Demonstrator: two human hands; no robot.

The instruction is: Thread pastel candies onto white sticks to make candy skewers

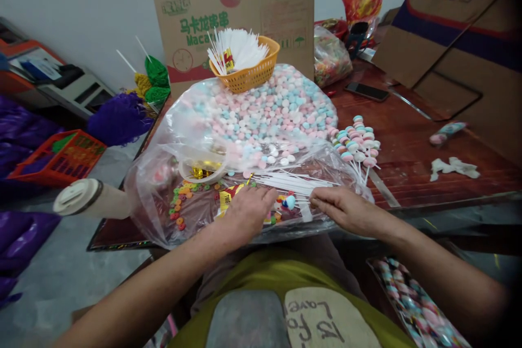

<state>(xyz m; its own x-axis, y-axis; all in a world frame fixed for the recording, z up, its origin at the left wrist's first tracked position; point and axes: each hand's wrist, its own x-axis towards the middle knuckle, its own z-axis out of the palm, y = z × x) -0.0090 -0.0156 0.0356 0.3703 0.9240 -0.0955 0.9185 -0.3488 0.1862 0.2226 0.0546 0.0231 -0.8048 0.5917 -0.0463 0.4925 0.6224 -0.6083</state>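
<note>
your right hand (345, 209) has a white stick (302, 201) pinched, blue-and-white candy (289, 203) on its end between your 2 hands; left hand (249, 213) is by the yellow wrapper (227, 199), can't tell if it's gripping anything

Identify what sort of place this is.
Probably a small sweets workshop: a clear plastic bag of pastel round candies, an orange slotted plastic basket of thin white sticks, and skewers of stacked pastel candies.
</note>
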